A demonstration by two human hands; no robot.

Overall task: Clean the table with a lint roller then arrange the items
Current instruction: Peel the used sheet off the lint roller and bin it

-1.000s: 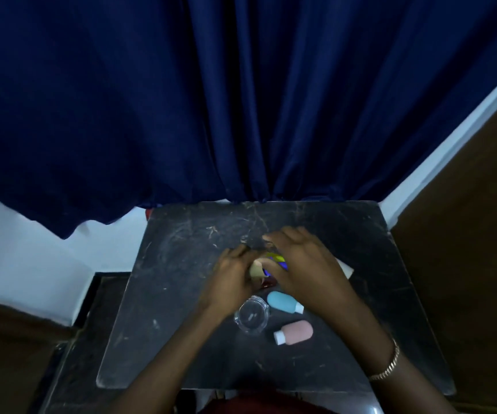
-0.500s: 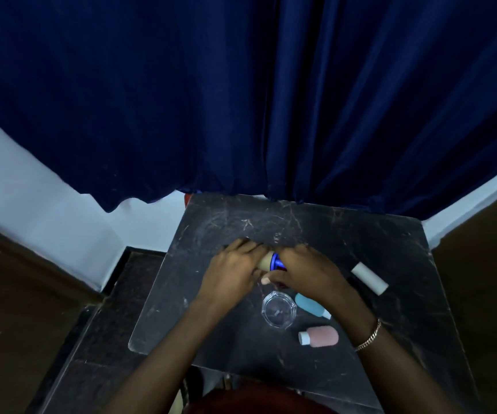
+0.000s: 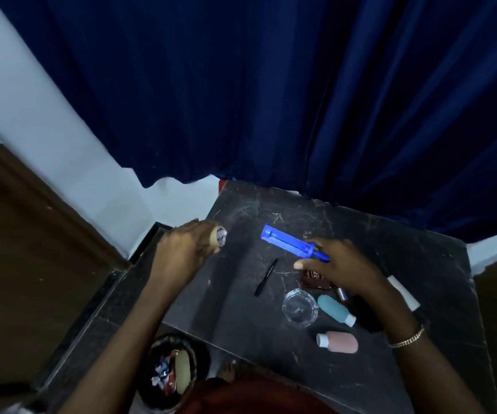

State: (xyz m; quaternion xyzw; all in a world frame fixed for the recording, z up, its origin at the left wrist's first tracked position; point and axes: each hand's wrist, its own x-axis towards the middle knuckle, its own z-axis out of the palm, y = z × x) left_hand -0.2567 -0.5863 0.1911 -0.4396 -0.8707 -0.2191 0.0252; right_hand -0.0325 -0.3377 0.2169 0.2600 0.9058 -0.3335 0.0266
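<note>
A person stands at a dark table (image 3: 241, 309). The right hand (image 3: 342, 270) grips a blue roller handle (image 3: 292, 243) above the tabletop. The left hand (image 3: 184, 249) is closed round a paper roll (image 3: 218, 236) at the table's left edge. Near the right hand lie a clear jar (image 3: 300, 307), two small bottles and a black stick (image 3: 266, 277).
</note>
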